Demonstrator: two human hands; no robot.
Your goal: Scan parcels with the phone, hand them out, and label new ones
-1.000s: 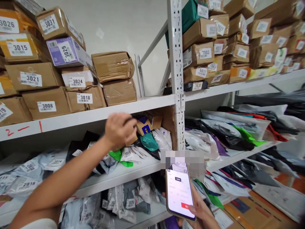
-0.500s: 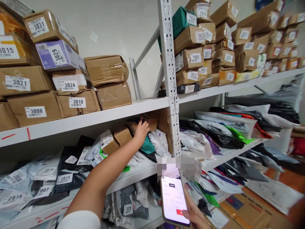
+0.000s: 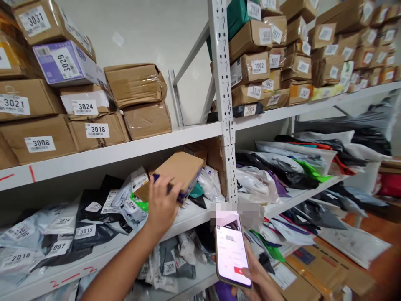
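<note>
My left hand [image 3: 163, 200] grips the near edge of a flat cardboard box [image 3: 181, 169] with dark blue-purple sides, its plain brown face turned up. The box is tilted at the front of the middle shelf, above a teal bag [image 3: 196, 190] and a white plastic mailer [image 3: 209, 182]. Lower right, my right hand [image 3: 255, 274] holds a smartphone [image 3: 232, 251] upright with its screen lit, the thumb on or near a red button. Part of the area above the phone is blurred out.
Labelled cartons [image 3: 94, 129] stand on the upper left shelf, more cartons [image 3: 258, 65] on the upper right. Bagged parcels [image 3: 86, 232] lie left of my hand, and others [image 3: 169, 267] fill the shelf below. A white perforated post [image 3: 223, 83] divides the racks; large cartons [image 3: 319, 267] sit lower right.
My left hand has drawn the flat box out from among the parcels toward me, moving down and left. The phone stays in my right hand and the view has shifted slightly.
</note>
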